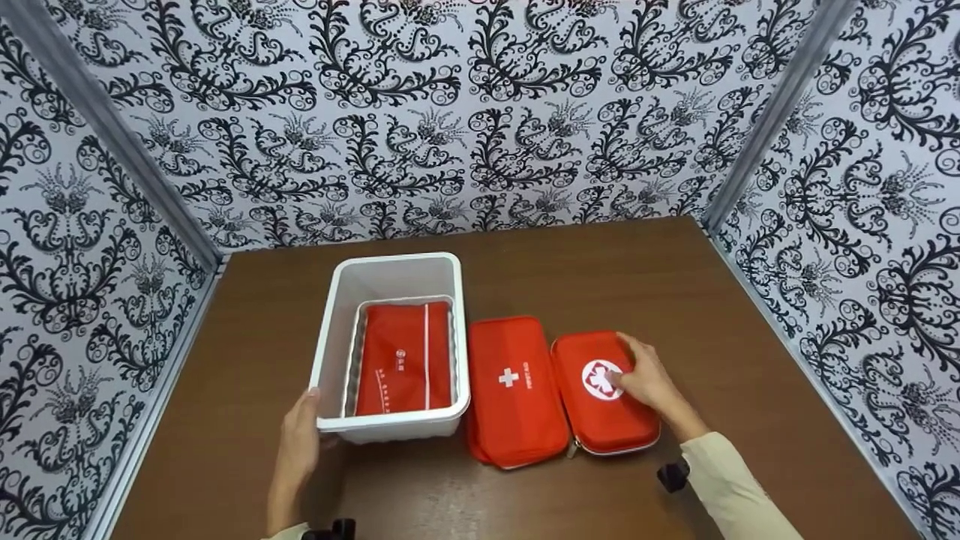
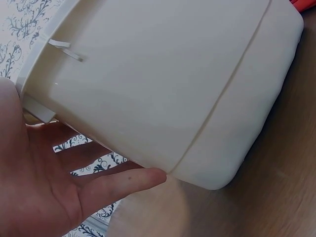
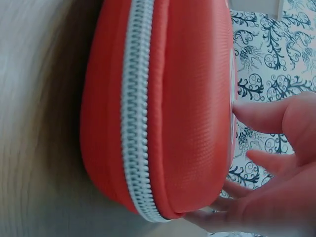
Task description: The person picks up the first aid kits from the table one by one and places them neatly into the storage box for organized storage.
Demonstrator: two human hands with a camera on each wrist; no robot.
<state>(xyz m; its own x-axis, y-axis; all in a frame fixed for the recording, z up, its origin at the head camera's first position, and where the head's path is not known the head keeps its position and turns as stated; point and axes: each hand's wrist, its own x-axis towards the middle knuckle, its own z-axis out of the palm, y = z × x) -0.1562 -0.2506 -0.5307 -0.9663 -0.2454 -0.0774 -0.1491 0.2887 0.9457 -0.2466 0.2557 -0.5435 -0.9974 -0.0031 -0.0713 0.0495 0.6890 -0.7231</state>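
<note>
On a brown wooden tabletop (image 1: 735,315), a white rectangular plastic bin (image 1: 397,418) is at 10 o'clock of a flat red fabric case (image 1: 517,409) with a white cross. In the bin lies a white-striped red fabric pouch (image 1: 397,337). At 3 o'clock sits a rounded red zippered case (image 1: 600,420) with a round white emblem. Beyond it, wood stretches toward the 3 o'clock edge. The left hand (image 1: 301,435) grips the bin's 7 o'clock corner; the right hand (image 1: 651,375) clamps the zippered case, thumb on top, some fingertips seemingly hidden behind its 1 o'clock end.

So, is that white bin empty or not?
Not empty: the head view shows a red pouch lying inside the white bin.
</note>
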